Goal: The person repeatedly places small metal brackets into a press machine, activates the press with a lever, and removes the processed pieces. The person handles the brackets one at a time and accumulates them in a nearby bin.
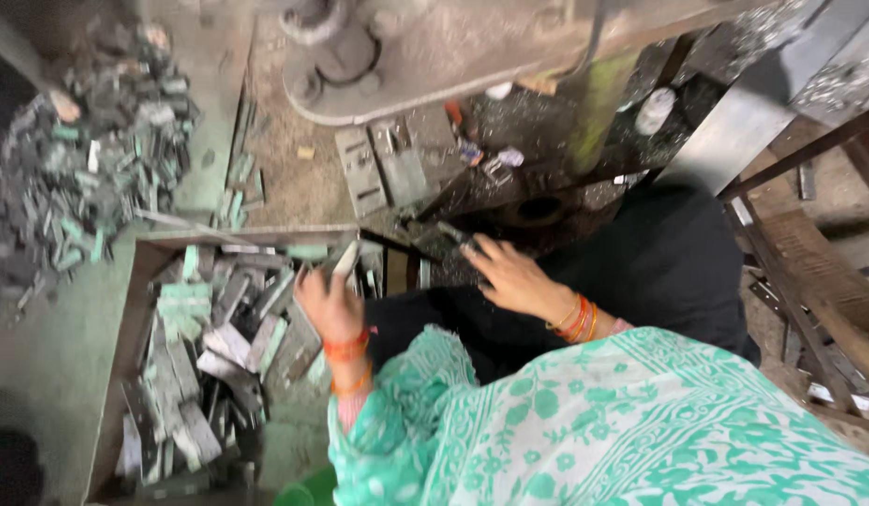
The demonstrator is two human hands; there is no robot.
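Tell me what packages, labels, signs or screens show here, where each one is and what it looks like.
Small white container: on the dirty machine bed, upper right beside the green post; rounded, white, blurred.
Crumpled wrapper scraps: on the machine bed above the right hand; small, whitish and bluish, with a red bit nearby.
No signs or screens in view.

Dim, flat light w/ no hard shadows; brightest on the green patterned sleeve [584, 422] below the hands. Motion blur smears left hand [329, 305] & the strip it grips. Corners left of it go dark, soft.
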